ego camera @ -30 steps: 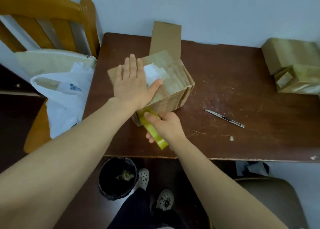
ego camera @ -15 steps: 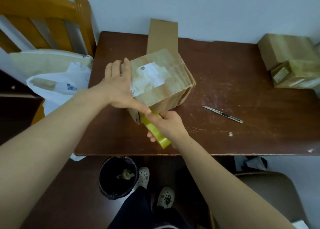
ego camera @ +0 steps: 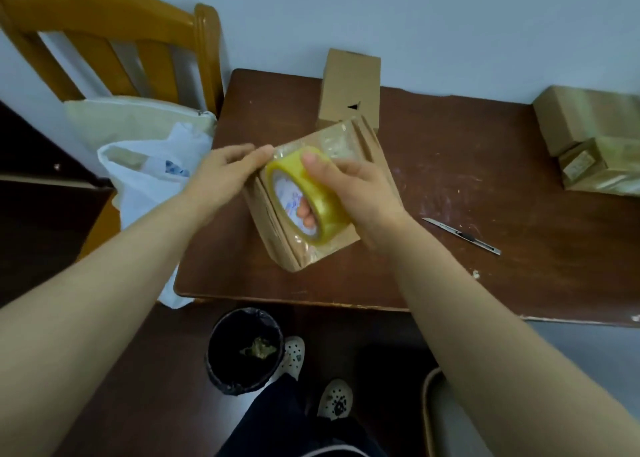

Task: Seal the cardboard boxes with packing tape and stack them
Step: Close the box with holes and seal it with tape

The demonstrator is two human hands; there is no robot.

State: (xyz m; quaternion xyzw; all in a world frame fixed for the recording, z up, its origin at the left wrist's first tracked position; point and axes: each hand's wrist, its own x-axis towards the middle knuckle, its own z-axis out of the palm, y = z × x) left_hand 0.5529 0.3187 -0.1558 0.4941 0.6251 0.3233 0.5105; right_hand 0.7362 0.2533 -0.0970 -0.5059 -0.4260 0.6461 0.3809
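Turned the cardboard box [ego camera: 268, 221] over within the last second: label face, then up under a flat left palm, now out of sight, and a glossy, already taped face with its flap seam shown instead. Kept the box on the bench [ego camera: 450, 179], towards the front edge, just before a taller upright carton [ego camera: 349, 89]. Raised the tape roll [ego camera: 322, 200] from low at the near side of the box to above its top. Gripped the roll with the right hand [ego camera: 360, 193], fingers [ego camera: 304, 212] hooked through the core and thumb laid over the outer wrap. Moved the left hand [ego camera: 221, 176] off the top to the far-left corner, thumb tip against the rim of the roll; pinching a free tape end or only steadying the corner, impossible to tell. Judged as one strip finished and the next face about to be started, so sealing here only partly done. Left two taped boxes [ego camera: 588, 121] touching each other at the far right, well apart, and a utility knife [ego camera: 462, 237] untouched on the right; stacking of this box not yet begun.
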